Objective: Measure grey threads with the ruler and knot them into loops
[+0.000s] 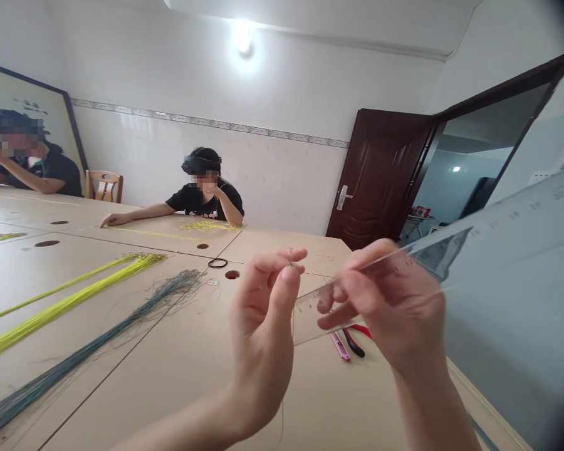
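Your left hand [266, 313] is raised over the bench [169, 401], thumb and index finger pinching a thin strand [282, 410] that hangs below the hand. Your right hand [395, 300] pinches the clear ruler [502, 225] between thumb and fingers, its lower end close to your left hand and its length slanting up to the right. Below the ruler, a pink cutter [340, 346] lies beside pliers [355, 343] with red and black handles. To your left, a grey-blue bundle [103, 338] of strands lies nearer you than the yellow-green bundle [70, 304].
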A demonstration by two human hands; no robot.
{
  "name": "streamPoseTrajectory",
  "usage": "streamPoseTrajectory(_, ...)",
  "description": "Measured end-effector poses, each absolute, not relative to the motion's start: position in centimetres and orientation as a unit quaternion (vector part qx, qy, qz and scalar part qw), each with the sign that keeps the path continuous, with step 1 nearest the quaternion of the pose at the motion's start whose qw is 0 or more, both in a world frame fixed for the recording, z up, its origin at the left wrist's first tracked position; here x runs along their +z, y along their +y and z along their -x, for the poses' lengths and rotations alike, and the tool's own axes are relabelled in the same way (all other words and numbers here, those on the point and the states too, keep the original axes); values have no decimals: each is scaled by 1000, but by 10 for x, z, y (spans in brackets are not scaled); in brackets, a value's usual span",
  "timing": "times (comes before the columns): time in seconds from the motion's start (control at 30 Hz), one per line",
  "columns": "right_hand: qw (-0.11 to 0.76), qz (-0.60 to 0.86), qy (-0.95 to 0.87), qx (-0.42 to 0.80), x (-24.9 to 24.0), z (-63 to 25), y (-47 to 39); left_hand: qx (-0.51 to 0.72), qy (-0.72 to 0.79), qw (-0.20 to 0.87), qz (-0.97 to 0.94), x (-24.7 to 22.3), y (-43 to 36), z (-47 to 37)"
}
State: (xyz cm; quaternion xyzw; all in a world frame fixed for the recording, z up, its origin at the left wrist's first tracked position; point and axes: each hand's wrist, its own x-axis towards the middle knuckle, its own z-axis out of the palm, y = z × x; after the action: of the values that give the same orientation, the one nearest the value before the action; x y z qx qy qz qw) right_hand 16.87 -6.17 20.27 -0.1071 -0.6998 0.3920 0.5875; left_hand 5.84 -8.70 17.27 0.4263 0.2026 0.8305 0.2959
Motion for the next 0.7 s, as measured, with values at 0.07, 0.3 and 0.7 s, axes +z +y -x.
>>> streamPoseTrajectory(0.07,489,103,-748,436,203,-175,-62,813,202,329,-435,174,-87,-58)
streamPoseTrajectory(0.3,506,52,-788,346,214,-206,-60,798,139,338,-479,188,-97,-47)
streamPoseTrajectory(0.7,528,-18,-746,405,211,-201,-68,722,157,297,-604,192,-102,-44)
